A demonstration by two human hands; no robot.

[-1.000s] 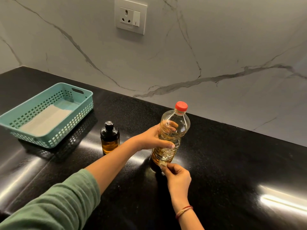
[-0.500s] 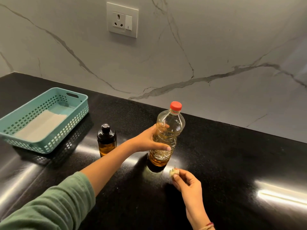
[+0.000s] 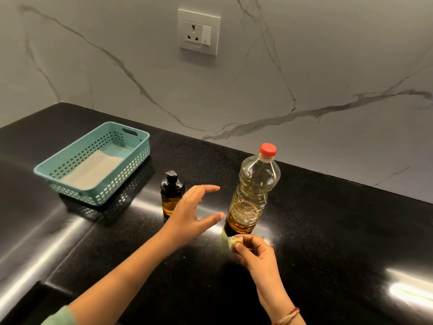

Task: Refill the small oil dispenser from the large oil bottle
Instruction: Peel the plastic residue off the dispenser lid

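A large clear oil bottle (image 3: 254, 192) with a red cap stands upright on the black counter, roughly a third full of golden oil. Left of it stands the small amber oil dispenser (image 3: 172, 193) with a black cap on. My left hand (image 3: 192, 212) hovers between the two, fingers spread and holding nothing, just off the big bottle. My right hand (image 3: 255, 253) is at the foot of the large bottle and pinches a small pale wad (image 3: 235, 241) that looks like tissue.
A teal perforated basket (image 3: 98, 191) with a folded white cloth inside sits at the back left. A marble wall with a socket plate (image 3: 199, 31) rises behind the glossy black counter (image 3: 328, 231).
My left hand has let go of the large bottle and drawn back to the left, fingers open. My right hand keeps pinching the wad near the bottle's base.
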